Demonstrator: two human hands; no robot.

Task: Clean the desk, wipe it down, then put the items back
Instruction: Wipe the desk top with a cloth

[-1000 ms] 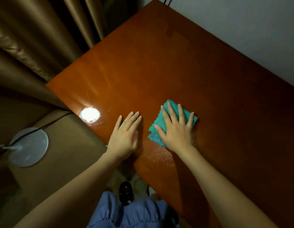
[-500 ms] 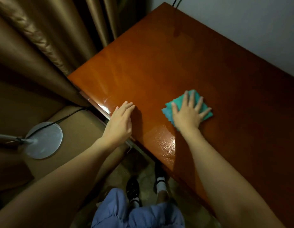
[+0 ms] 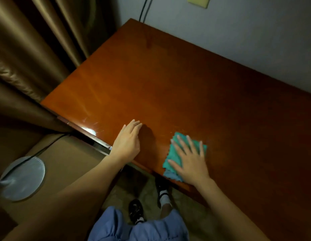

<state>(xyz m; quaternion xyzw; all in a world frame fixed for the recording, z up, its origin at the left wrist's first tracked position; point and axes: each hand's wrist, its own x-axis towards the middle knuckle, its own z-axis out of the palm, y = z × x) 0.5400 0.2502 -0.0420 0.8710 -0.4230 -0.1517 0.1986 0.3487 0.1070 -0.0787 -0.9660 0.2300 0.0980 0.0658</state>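
We note the right hand (image 3: 190, 161) flat on the teal cloth (image 3: 173, 153), fingers spread and straight, pressing it to the desk (image 3: 186, 84) near the front edge. The cloth's near corner (paler, bluish) sits right at that edge. The left hand (image 3: 127, 142) rests palm-down on the desk beside it, fingers together, holding nothing. A glare spot (image 3: 89, 130) shines on the left edge. Brown curtain (image 3: 29, 49) hangs at left.
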